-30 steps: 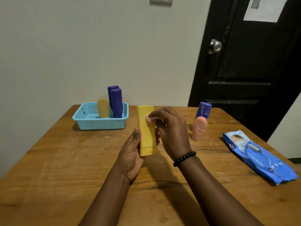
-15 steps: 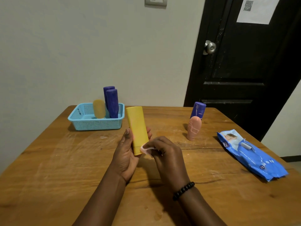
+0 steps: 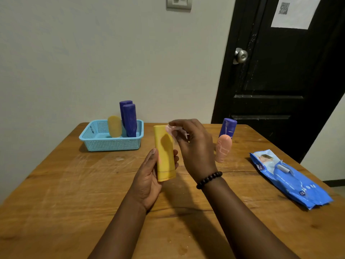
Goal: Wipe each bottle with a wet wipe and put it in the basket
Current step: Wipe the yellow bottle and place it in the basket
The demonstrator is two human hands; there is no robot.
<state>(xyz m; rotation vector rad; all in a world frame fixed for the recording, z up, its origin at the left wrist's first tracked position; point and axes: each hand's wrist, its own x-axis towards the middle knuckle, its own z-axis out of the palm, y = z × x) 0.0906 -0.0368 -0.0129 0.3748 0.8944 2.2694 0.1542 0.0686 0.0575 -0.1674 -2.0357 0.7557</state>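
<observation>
yellow bottle [image 3: 165,154] stays upright in my left hand [image 3: 149,176]. my right hand [image 3: 194,146], pinching the wet wipe [image 3: 170,130], has swept back to its top. wiping nearly done; basket [image 3: 112,144] next.

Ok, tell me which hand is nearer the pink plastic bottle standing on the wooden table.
Right. The right hand, pinching a wet wipe, is just beside the pink plastic bottle; the left hand grips the yellow tube farther away.

QR code on white paper sheet [image 3: 294,13] on black door [image 3: 280,71], blue wet wipes pack [image 3: 291,179] print too small to read
</observation>
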